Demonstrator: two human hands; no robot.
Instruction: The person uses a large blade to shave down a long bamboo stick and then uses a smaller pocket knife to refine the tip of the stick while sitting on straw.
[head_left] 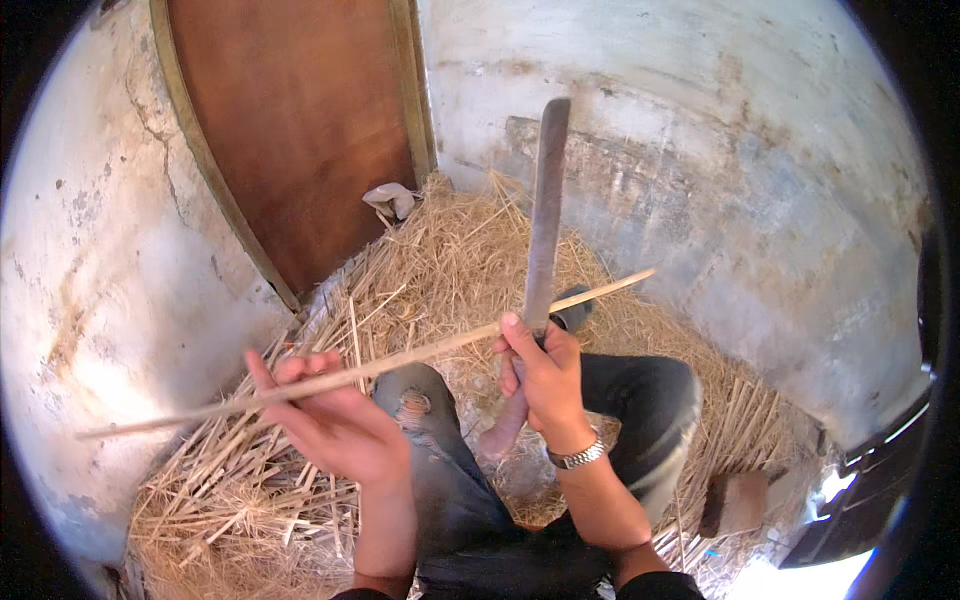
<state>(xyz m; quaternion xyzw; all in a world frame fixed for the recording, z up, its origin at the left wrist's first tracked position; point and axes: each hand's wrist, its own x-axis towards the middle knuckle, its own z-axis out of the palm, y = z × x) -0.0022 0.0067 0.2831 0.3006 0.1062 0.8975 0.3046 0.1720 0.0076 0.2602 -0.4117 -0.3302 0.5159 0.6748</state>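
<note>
A long, thin pale wooden stick [430, 352] slants across in front of me, its right end higher than its left. My left hand [335, 425] supports it loosely near the left end, thumb raised and fingers partly curled beneath it. In my right hand [545, 385] is a machete [545, 210], gripped near the top of its thick handle, the long dark blade pointing up. My right thumb tip touches the stick where it crosses the blade's base. The handle's rounded lower end hangs below my right fist. A metal watch circles my right wrist.
Straw [450, 240] and split stalks [240, 455] cover the floor around my bent legs. A brown door [300, 120] and worn plaster walls [720, 190] stand close ahead. A pale crumpled bag [391, 200] lies by the door; a brick-like block [735, 503] sits at right.
</note>
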